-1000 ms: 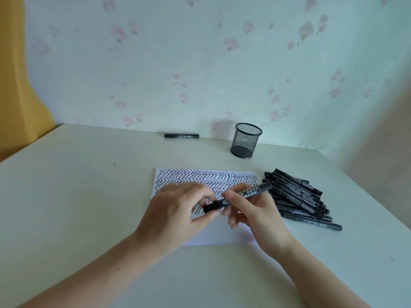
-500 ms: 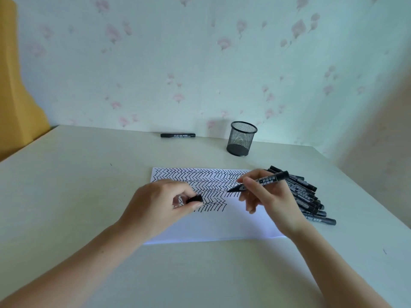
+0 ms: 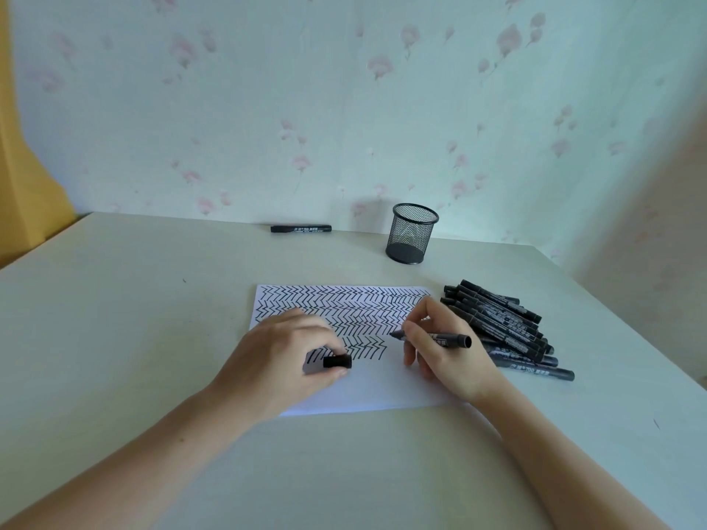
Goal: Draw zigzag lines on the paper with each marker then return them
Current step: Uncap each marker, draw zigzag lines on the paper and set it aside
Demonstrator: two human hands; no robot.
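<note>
The paper (image 3: 367,392) is white, its upper part filled with rows of black zigzag lines. The marker (image 3: 440,337) in the right hand (image 3: 443,350) is black with pale lettering, and the cap (image 3: 337,361) in the left hand (image 3: 283,357) is black. The pile of markers (image 3: 505,327) is black with white print, as is the lone marker (image 3: 301,228). The mesh pen cup (image 3: 411,234) is black. The surface (image 3: 134,338) is pale cream. The wallpaper (image 3: 344,109) is pale mint with faded pink flowers. A curtain (image 3: 23,177) is mustard yellow.

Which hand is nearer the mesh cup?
Right. The right hand holds the marker on the paper, below and slightly right of the mesh cup. The left hand, pinching the cap, sits farther left and lower.
</note>
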